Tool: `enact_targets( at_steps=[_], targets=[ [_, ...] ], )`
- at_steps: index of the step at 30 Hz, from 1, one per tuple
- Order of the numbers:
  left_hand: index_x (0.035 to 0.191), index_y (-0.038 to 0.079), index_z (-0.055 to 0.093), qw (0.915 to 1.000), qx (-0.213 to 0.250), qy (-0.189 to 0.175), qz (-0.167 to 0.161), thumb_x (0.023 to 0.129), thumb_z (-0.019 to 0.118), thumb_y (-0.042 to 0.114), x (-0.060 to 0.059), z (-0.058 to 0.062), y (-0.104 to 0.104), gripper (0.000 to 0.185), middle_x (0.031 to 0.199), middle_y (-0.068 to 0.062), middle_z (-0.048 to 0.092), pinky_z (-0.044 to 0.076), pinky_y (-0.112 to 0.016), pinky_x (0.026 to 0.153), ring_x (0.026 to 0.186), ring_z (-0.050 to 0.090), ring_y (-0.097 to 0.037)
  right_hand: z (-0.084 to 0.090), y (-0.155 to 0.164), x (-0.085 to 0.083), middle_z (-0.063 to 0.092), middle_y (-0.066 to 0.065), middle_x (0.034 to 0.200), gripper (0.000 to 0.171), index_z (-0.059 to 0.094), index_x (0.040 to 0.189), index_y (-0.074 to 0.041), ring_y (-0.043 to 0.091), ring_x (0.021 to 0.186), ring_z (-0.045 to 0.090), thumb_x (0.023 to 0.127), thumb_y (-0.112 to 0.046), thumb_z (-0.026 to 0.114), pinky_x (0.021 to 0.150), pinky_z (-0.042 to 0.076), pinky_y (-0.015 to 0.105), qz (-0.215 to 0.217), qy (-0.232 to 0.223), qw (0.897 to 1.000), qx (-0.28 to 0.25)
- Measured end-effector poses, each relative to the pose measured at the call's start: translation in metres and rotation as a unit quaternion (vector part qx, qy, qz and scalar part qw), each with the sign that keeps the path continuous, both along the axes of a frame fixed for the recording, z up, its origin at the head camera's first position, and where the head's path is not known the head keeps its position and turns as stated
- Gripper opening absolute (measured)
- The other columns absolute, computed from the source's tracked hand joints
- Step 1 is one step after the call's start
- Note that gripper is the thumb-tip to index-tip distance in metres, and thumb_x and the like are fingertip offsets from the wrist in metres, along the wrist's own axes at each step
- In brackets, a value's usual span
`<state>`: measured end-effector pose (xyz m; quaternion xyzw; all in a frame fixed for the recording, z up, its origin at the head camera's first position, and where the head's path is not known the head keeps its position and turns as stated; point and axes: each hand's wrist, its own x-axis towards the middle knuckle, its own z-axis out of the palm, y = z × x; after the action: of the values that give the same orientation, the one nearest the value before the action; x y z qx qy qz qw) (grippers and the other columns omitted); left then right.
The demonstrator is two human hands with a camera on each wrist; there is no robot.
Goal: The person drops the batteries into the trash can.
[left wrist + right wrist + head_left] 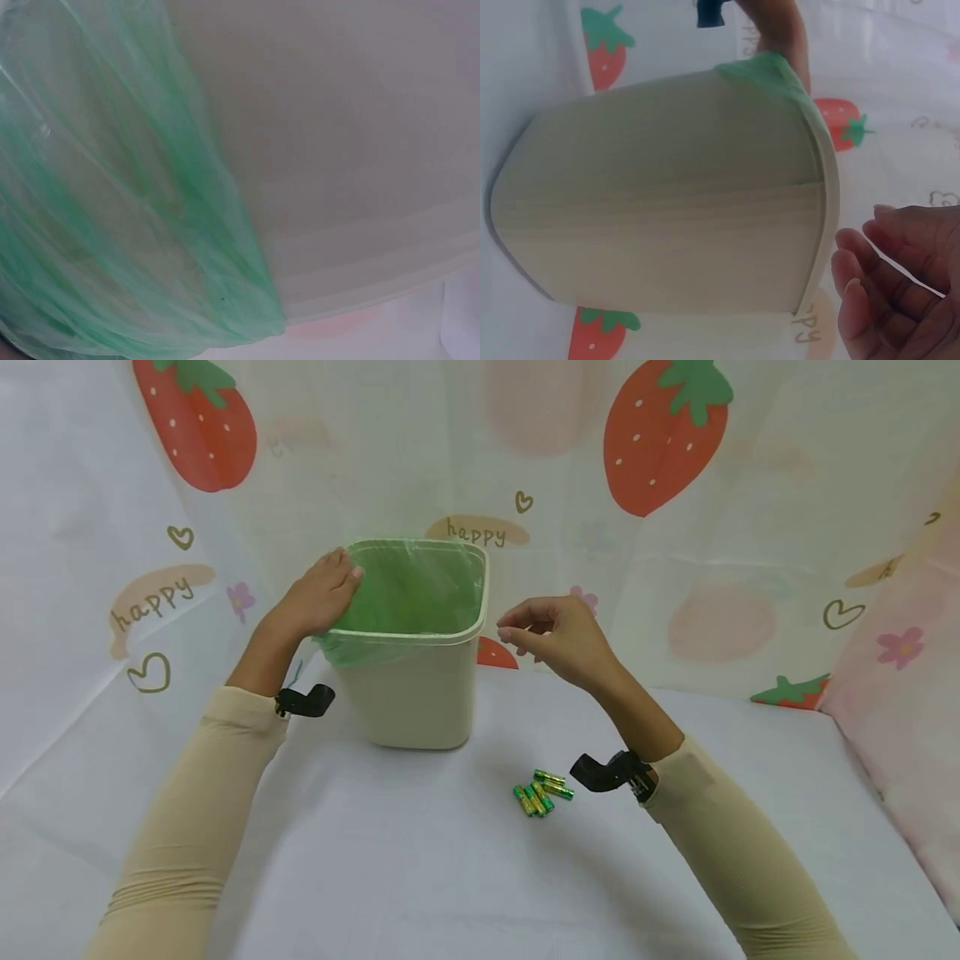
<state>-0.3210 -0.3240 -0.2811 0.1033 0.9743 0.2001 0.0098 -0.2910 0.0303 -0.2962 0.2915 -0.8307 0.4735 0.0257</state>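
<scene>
Head view: my left hand (pixel 318 597) lies flat on the bin (pixel 408 693) liner (pixel 408 589); my right hand (pixel 555 635), loosely curled and empty, hovers beside the rim. Batteries (pixel 542 791) lie below my right wrist. I judge pressing could tip the bin.

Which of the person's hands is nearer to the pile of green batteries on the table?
Right. The right hand hovers with nothing in its grip, above and behind the batteries, beside the bin. The left hand rests on the bin's far left rim, across the bin from them.
</scene>
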Motion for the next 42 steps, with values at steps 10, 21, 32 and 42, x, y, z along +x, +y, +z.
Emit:
enact_targets(
  at_steps=[10, 21, 32, 42],
  targets=[
    [0.155, -0.013, -0.001, 1.0000, 0.000, -0.003, -0.001, 0.113, 0.013, 0.035, 0.000, 0.000, 0.000, 0.066, 0.164, -0.030, -0.009, -0.002, -0.050, 0.124, 0.154, -0.009, -0.042, -0.025, 0.025, 0.018, 0.072, 0.003, 0.089, 0.020, 0.079, 0.106, -0.010, 0.020, 0.077, 0.066, 0.095, -0.026, 0.074, 0.064, 0.055, 0.035, -0.011, -0.006, 1.000, 0.014],
    [0.155, -0.013, -0.003, 1.0000, -0.003, -0.004, 0.000, 0.113, 0.013, 0.035, 0.000, 0.000, 0.001, 0.066, 0.165, -0.029, -0.009, -0.002, -0.050, 0.124, 0.154, -0.009, -0.041, -0.055, 0.040, 0.035, 0.073, -0.001, 0.088, 0.015, 0.078, 0.103, -0.016, 0.019, 0.076, 0.067, 0.095, -0.027, 0.075, 0.061, 0.052, 0.032, -0.013, -0.040, 0.999, 0.020],
    [0.155, -0.013, -0.002, 1.0000, 0.003, -0.006, 0.000, 0.113, 0.014, 0.035, 0.001, 0.001, 0.001, 0.066, 0.165, -0.029, -0.009, -0.002, -0.050, 0.124, 0.154, -0.009, -0.041, -0.086, 0.055, 0.049, 0.072, -0.001, 0.085, 0.016, 0.079, 0.103, -0.019, 0.019, 0.075, 0.066, 0.095, -0.031, 0.075, 0.061, 0.054, 0.033, -0.032, -0.067, 0.997, 0.023],
    [0.155, -0.012, -0.002, 1.0000, 0.008, -0.004, -0.001, 0.113, 0.014, 0.035, 0.001, 0.000, 0.000, 0.066, 0.165, -0.029, -0.009, -0.002, -0.050, 0.124, 0.154, -0.009, -0.042, -0.113, 0.067, 0.061, 0.072, -0.001, 0.083, 0.013, 0.078, 0.103, -0.018, 0.021, 0.073, 0.067, 0.094, -0.027, 0.075, 0.060, 0.055, 0.031, -0.055, -0.096, 0.994, 0.024]
  ],
)
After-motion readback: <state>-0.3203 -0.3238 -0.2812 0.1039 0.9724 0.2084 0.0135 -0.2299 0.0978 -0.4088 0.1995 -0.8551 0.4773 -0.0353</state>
